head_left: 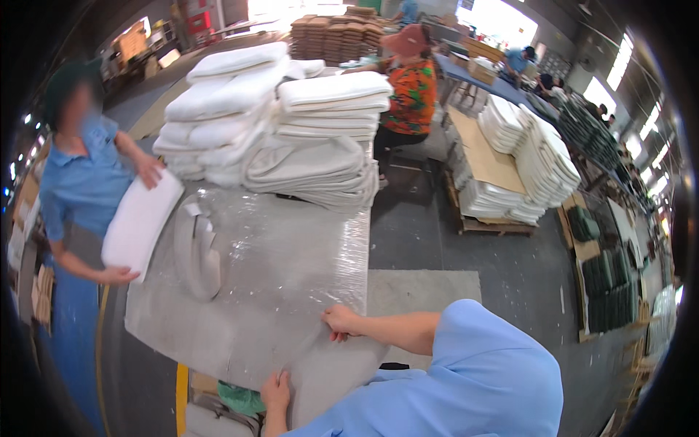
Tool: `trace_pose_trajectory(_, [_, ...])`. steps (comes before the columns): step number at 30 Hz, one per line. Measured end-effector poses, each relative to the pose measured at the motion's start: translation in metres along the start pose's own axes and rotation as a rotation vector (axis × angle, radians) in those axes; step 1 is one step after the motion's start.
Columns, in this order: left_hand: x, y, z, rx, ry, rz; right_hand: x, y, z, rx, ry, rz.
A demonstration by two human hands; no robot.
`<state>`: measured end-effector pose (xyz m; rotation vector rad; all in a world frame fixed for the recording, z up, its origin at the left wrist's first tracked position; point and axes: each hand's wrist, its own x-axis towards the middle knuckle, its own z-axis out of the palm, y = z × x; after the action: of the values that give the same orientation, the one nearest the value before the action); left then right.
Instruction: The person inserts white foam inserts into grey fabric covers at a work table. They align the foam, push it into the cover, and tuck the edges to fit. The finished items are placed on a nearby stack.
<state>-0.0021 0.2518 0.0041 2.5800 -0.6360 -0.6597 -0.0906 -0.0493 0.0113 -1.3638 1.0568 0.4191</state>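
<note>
A light grey fabric piece (331,375) hangs between my two hands at the near edge of the table. My right hand (341,322) pinches its far corner, with the arm reaching in from the right. The left hand (276,392) grips its left edge, thumb up; its lower part runs out toward my body. Beneath it is the grey table top (291,247), partly covered with shiny clear film. A curved grey fabric piece (198,255) with a white tag lies on the table's left side.
Stacks of white padded pieces (226,102) and folded grey pieces (309,171) fill the table's far end. A co-worker (80,175) at left holds a white pad (144,222). Another person (409,87) is beyond the stacks. Pallet stacks (502,160) stand right.
</note>
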Motion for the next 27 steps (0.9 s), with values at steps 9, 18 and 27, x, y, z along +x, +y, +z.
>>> trace_pose_trajectory(9, [-0.030,-0.053,0.017,-0.026,0.092,-0.063,-0.009,0.002,-0.012,-0.194,0.015,-0.077])
trace_pose_trajectory(18, [-0.023,-0.064,0.029,0.039,0.101,-0.145,0.022,0.034,0.013,-0.376,0.145,-0.270])
trace_pose_trajectory(27, [-0.050,-0.079,-0.005,-0.382,0.135,-0.379,-0.015,0.010,-0.005,-0.338,-0.008,-0.486])
